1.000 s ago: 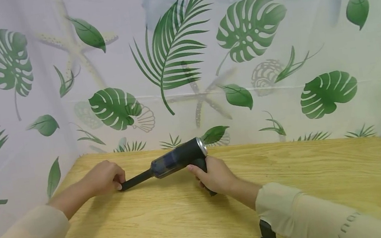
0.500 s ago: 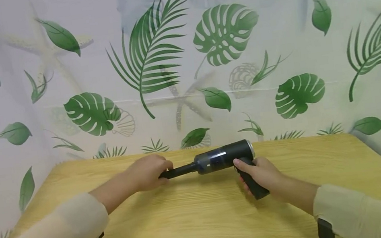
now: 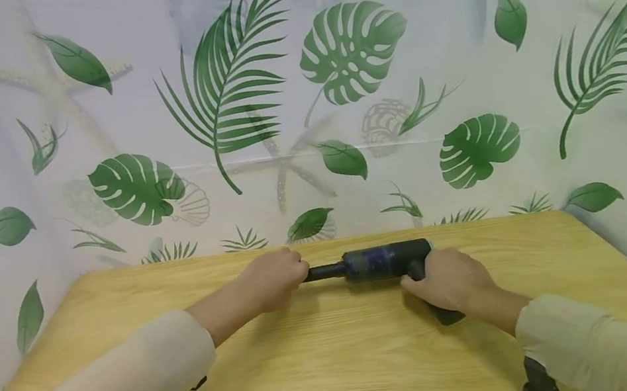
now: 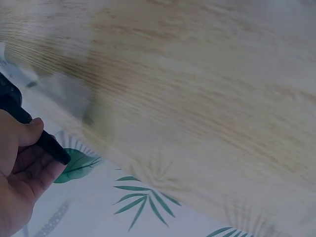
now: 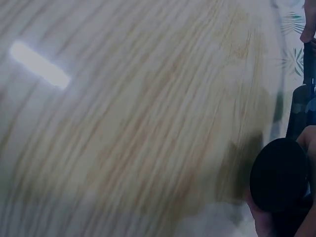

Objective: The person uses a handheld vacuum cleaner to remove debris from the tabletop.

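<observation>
A black handheld vacuum cleaner point(image 3: 385, 260) with a bluish see-through middle section is held level above the table in the head view. My right hand point(image 3: 454, 279) grips its slanted handle, whose round butt end point(image 5: 279, 175) shows large in the right wrist view. On the other end, my left hand point(image 3: 274, 280) holds the narrow nozzle point(image 3: 326, 272). Seen in the left wrist view, the nozzle point(image 4: 52, 148) lies between the thumb and curled fingers point(image 4: 42, 168), its tip pointing past them.
A wood-grain table point(image 3: 314, 369) lies beneath both hands. Behind it and along the sides hangs a white cloth point(image 3: 429, 79) printed with green leaves, shells and starfish. A bright reflection point(image 5: 39, 64) shows on the tabletop in the right wrist view.
Both hands and the vacuum cleaner have shifted right in the head view, which has itself turned. The vacuum cleaner has gone from tilted to nearly level, and the left hand covers more of the nozzle.
</observation>
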`<state>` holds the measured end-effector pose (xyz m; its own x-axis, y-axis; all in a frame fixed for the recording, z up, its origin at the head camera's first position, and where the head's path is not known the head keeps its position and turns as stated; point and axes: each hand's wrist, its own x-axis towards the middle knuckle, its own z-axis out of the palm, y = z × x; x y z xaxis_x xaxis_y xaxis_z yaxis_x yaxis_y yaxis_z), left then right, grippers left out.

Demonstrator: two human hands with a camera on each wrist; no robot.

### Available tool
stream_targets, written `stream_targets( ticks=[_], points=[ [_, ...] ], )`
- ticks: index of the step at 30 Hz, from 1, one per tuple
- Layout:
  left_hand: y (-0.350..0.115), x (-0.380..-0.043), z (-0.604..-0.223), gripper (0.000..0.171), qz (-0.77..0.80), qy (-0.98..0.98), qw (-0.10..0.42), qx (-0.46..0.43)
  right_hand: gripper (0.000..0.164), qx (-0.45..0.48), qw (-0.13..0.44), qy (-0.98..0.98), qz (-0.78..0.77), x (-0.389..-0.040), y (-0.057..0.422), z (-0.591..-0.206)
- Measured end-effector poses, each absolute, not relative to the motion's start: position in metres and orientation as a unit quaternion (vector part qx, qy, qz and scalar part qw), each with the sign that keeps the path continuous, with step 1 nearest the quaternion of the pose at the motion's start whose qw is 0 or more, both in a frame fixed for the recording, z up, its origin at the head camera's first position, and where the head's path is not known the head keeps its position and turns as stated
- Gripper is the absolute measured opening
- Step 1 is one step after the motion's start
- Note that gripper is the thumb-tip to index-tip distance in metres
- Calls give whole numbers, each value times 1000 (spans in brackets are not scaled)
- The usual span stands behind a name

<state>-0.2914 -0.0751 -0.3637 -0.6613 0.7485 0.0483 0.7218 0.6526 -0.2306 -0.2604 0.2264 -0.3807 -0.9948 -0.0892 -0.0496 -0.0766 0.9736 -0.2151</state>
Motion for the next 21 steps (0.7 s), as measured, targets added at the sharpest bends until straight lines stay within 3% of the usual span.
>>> stream_targets(
  ticks=[4, 14, 18, 21],
  points=[
    [-71, -296, -375, 13, 102, -908, 54, -403, 56, -67, 42, 994, -71, -259, 225, -389],
    [-86, -297, -393, 8, 99, -925, 40, -365, 61, -112, 47, 990, -71, -259, 218, -401],
    [-98, -294, -391, 22, 56, -924, 52, -374, 67, -117, 55, 990, -58, -256, 224, -393],
    [-119, -291, -379, 35, 4, -923, 92, -373, 71, -116, 30, 991, -63, -255, 240, -378]
  ],
)
